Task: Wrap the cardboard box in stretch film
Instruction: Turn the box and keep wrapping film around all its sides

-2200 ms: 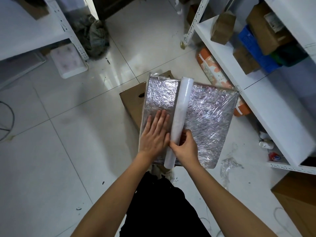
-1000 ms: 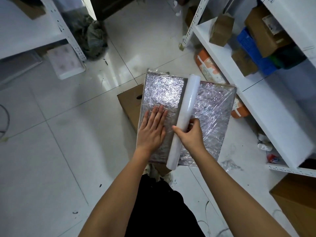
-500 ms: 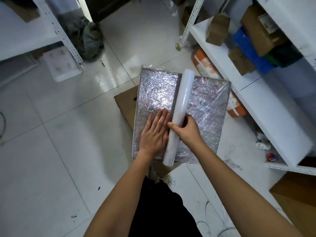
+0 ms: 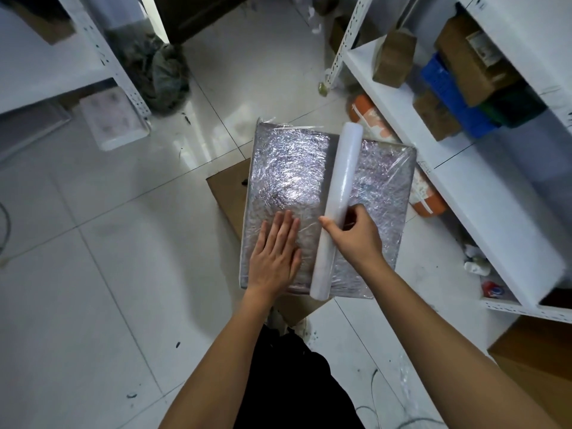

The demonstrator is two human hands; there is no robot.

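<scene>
Gripping film roll (image 4: pixel 339 199), right hand (image 4: pixel 356 239), box (image 4: pixel 288 168) beneath

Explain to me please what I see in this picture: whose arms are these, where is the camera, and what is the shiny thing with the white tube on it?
There is no machine here. A person wears a camera on the head, so you look down along that person's two bare arms toward the floor. The shiny thing is a box already covered in crinkled stretch film; it sits on a plain brown carton. The white tube is the film roll, lying across the top of the box. The left hand lies flat on the film, fingers straight. The right hand grips the roll. White shelves with cartons stand at the right.
</scene>
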